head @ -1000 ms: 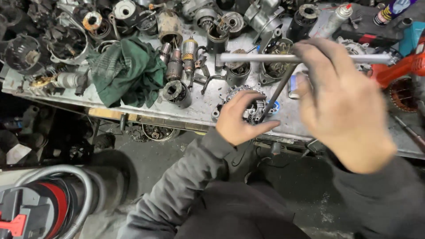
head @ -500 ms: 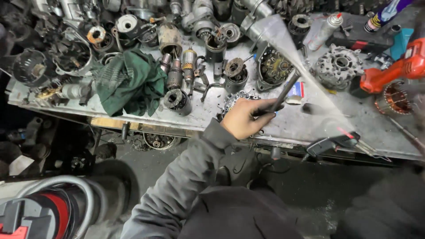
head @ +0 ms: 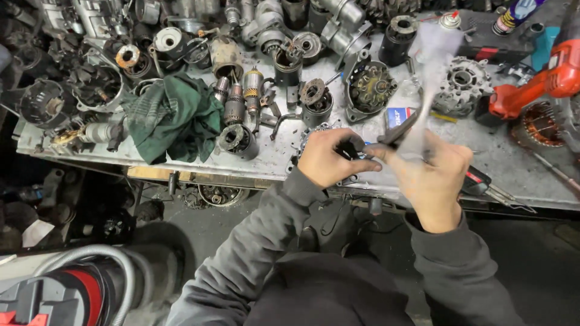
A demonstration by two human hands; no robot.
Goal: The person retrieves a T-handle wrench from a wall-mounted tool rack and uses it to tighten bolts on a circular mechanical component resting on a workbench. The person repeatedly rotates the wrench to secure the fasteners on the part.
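Two hands meet at the bench's near edge: left hand clamps one metal part, right hand grips one long-handled tool (motion-blurred) pointing toward one o'clock. One green rag lies at nine o'clock.

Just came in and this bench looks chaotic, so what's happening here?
A person stands at a metal workbench crowded with dismantled motor parts. The left hand presses on a round metal part at the bench's front edge. The right hand grips a long metal tool, blurred in motion, angled up from that part. A green rag lies to the left, an orange power tool to the right.
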